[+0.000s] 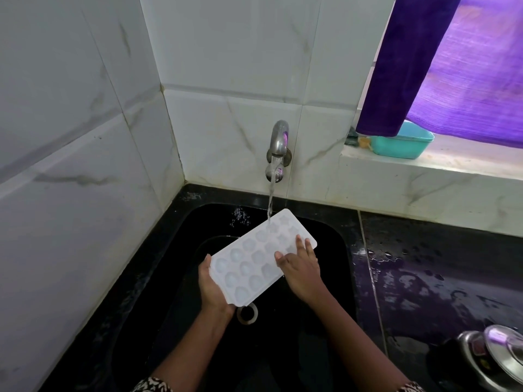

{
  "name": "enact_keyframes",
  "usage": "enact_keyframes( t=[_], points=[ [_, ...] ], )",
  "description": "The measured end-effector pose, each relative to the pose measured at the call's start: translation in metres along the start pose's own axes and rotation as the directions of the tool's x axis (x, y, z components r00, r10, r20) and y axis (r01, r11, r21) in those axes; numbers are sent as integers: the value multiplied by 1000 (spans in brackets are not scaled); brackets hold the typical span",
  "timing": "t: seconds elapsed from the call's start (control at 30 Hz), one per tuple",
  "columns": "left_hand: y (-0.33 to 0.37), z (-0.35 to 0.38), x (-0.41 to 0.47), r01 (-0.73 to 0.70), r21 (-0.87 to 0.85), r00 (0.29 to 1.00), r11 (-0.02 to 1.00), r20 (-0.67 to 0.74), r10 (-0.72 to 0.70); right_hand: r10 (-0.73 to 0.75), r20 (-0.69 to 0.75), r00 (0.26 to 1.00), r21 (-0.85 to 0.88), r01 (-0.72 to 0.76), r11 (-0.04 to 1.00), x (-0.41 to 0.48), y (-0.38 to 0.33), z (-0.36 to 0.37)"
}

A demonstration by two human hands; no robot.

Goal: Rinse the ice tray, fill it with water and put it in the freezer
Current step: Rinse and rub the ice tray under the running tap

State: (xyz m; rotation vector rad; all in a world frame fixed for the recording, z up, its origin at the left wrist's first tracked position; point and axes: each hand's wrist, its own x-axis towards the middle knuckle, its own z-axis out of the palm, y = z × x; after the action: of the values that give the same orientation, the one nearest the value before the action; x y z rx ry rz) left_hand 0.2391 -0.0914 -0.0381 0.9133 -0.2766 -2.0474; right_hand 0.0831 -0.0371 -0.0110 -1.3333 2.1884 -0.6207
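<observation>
Now: white ice tray [252,261], rounded cavities, tilted under running tap [278,142].

This is a home kitchen: a black sink [335,281] is sunk into a wet, polished black stone surface [438,264]. A steel wall tap [278,140] juts from white marble-look tiles [85,137]. A teal plastic tub [402,145] sits on the window ledge [441,165] under a purple curtain [467,66], and a steel pressure cooker [486,360] stands nearby.
</observation>
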Motion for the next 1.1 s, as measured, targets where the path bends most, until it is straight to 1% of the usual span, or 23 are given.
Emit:
enact_keyframes(
  t=[0.07, 0.1, 0.13, 0.2, 0.23, 0.37, 0.47, 0.53, 0.6, 0.63, 0.67, 0.73, 0.77, 0.9, 1.03, 1.1],
  points=[
    [-3, 5, 3, 19, -1, 1000, 1000, 17, -19, -59, -113, 992, -12, 58, 998, 4, 0, -2],
    [-4, 7, 5, 22, 4, 999, 1000, 25, -22, -130, -164, 978, -49, 123, 991, 6, -1, -2],
    [-5, 10, 7, 27, 11, 999, 1000, 38, -28, -214, -184, 959, -104, 197, 975, 8, -2, -1],
    [-8, 14, 8, 38, 27, 997, 999, 72, -40, -349, -159, 924, -220, 311, 925, 14, -6, 2],
    [-9, 16, 8, 44, 29, 995, 999, 92, -46, -379, -134, 916, -269, 335, 903, 18, -8, 4],
    [-12, 21, 13, 50, 9, 989, 999, 137, -50, -349, -61, 935, -403, 296, 866, 28, -17, 9],
    [-8, 19, 19, 56, 9, 987, 998, 150, -57, -390, -50, 919, -453, 328, 829, 34, -17, 5],
    [-7, 20, 20, 64, 31, 985, 997, 159, -68, -410, -134, 902, -445, 315, 839, 38, -15, 3],
    [-8, 20, 22, 71, 29, 985, 997, 155, -75, -450, -212, 868, -468, 314, 826, 40, -15, 6],
    [-7, 21, 22, 70, 20, 986, 997, 153, -72, -476, -201, 856, -484, 336, 808, 39, -16, 8],
    [-5, 21, 23, 62, 19, 986, 998, 151, -65, -489, -155, 858, -486, 364, 794, 39, -17, 10],
    [-1, 19, 26, 49, 28, 986, 998, 160, -53, -465, -64, 883, -452, 390, 802, 36, -17, 7],
    [0, 18, 27, 50, 40, 986, 998, 158, -56, -449, -55, 892, -442, 382, 812, 37, -16, 3],
    [-3, 19, 23, 74, 45, 983, 996, 165, -80, -439, -141, 888, -461, 333, 823, 39, -19, -2],
    [1, 19, 26, 56, 48, 985, 997, 162, -63, -434, -52, 900, -448, 367, 815, 34, -19, 1],
    [2, 17, 27, 61, 72, 986, 996, 152, -72, -435, -85, 897, -457, 352, 817, 34, -17, -4]
  ],
)
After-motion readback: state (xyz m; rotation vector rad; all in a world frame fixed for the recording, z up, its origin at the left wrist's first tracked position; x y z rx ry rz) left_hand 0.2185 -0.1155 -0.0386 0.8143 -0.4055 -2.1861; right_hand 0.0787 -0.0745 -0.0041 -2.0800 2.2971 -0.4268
